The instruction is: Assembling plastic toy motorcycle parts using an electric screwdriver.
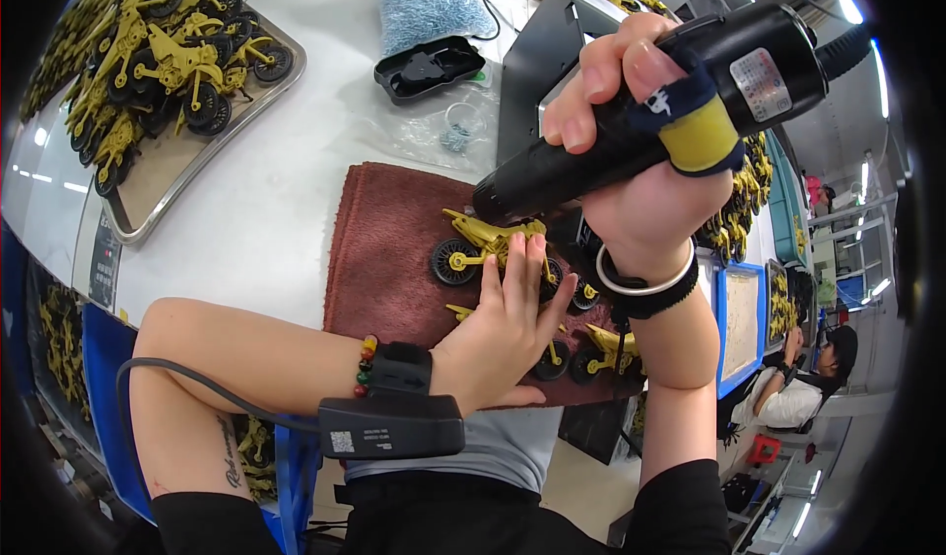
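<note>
My right hand (655,200) is wrapped round a black electric screwdriver (562,175), its cord leaving at the upper right. The tool slants down leftward, its nose just above a yellow toy motorcycle (478,232) with black wheels; whether they touch I cannot tell. Fingers stretched out, my left hand (498,333) lies over that motorcycle, fingertips resting on its body and hiding its middle. Beneath is a brown cloth (379,225). More toy motorcycles (613,343) lie on the cloth, close to my left hand and right wrist, partly covered.
A metal-rimmed tray (158,180) heaped with yellow motorcycles stands far left. Behind the cloth are a black dish (394,90), a bag of small screws (424,23) and a black metal stand (532,72). A blue-edged tray (722,333) and a seated person (788,397) are at right.
</note>
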{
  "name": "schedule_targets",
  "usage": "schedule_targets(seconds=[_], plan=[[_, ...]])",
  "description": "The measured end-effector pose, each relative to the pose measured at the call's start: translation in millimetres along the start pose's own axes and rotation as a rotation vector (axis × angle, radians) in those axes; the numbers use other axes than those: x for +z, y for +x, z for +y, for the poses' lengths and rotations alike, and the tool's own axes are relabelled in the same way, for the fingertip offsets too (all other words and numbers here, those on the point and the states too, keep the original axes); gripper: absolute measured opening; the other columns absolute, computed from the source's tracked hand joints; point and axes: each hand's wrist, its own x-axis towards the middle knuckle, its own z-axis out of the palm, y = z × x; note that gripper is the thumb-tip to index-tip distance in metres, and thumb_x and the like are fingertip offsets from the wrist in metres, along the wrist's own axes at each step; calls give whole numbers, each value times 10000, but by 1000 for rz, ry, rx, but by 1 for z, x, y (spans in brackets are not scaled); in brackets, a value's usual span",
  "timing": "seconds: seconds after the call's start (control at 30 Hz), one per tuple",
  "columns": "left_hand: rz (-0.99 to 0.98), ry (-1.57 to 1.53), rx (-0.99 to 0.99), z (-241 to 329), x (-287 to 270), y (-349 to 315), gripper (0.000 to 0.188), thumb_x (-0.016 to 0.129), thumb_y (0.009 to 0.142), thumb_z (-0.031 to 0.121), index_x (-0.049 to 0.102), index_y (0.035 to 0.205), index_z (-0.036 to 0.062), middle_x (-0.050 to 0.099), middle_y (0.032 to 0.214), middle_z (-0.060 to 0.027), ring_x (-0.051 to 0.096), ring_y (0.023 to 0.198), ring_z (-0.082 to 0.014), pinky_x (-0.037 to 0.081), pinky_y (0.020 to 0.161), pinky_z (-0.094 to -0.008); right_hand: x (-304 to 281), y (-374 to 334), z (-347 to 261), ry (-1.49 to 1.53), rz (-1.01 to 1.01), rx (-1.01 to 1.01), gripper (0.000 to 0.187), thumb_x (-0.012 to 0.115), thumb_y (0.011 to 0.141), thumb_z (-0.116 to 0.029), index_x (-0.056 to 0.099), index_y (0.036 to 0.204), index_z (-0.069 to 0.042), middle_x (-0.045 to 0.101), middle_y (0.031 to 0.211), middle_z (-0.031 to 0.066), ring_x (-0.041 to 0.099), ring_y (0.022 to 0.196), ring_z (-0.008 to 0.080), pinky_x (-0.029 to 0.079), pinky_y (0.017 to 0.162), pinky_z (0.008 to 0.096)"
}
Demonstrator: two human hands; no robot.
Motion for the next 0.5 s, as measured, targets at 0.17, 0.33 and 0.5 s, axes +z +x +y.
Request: schedule_targets(seconds=[0.17,0.33,0.5], plan=[[-6,3,11,0,-2,1,1025,482,670,730,321,1335,-33,288,1276,-429,328,1197,-523,377,927,-510,-4,-1,-4,-51,-82,-42,222,516,805,-235,465,872,-29,498,751,74,498,536,153,409,557,319],[3,9,3,-1,-1,1,1039,472,667,739,311,1334,-41,314,1265,-417,328,1198,-521,373,931,-511,-5,0,-3,-54,-108,-54,228,525,803,-228,461,892,-28,497,773,80,502,548,151,422,571,314],[-5,18,8,-1,-1,1,1050,460,665,747,301,1334,-46,342,1252,-404,328,1199,-522,362,941,-516,-4,-2,-2,-49,-69,-40,228,528,803,-225,462,898,-28,498,776,83,505,549,155,428,577,316]])
